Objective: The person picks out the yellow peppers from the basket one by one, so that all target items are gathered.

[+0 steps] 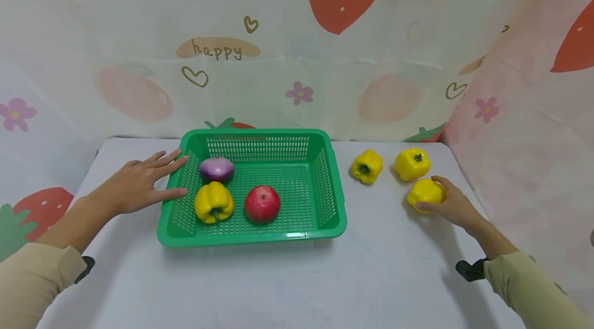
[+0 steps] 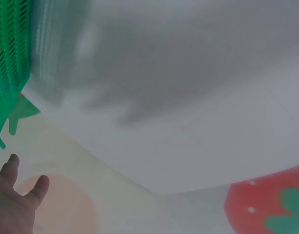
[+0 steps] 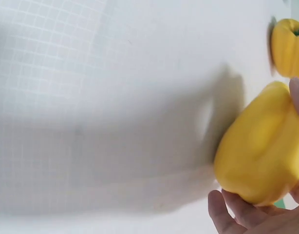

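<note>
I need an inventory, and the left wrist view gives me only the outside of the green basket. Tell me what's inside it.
Observer: The head view shows a purple vegetable, a yellow pepper and a red fruit inside the green basket.
Operator: Now report on the right hand; it's out of my view.
Observer: The right hand holds a second yellow pepper, to the right of the basket.
Operator: Count any other peppers outside the basket.
Observer: Two: a third yellow pepper nearest the basket and a fourth yellow pepper further right, both on the white tabletop.
</note>
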Action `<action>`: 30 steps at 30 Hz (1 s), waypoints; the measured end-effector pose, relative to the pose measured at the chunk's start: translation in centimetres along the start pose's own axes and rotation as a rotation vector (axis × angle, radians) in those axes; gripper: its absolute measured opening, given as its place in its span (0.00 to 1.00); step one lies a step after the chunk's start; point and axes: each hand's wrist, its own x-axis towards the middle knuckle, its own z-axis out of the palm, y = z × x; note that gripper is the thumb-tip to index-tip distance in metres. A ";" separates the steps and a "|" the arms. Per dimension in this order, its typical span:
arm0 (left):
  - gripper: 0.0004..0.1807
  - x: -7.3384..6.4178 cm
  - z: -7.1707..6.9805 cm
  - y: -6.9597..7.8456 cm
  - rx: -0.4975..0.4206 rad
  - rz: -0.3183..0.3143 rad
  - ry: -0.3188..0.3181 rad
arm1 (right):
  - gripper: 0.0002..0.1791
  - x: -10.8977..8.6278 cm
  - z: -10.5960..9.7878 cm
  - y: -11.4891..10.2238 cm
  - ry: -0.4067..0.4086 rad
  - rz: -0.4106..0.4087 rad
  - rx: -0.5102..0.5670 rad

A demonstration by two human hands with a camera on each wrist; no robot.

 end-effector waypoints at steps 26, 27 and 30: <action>0.47 -0.2 -0.1 0.0 -0.011 0.000 -0.003 | 0.63 0.4 -1.7 -1.8 0.040 -0.040 -0.018; 0.47 -0.1 -0.1 0.0 -0.010 0.000 -0.004 | 0.63 0.4 -2.2 -2.2 0.043 -0.047 -0.014; 0.47 -0.1 -0.1 0.1 -0.009 -0.001 -0.004 | 0.63 0.6 -3.4 -3.6 0.057 -0.071 -0.006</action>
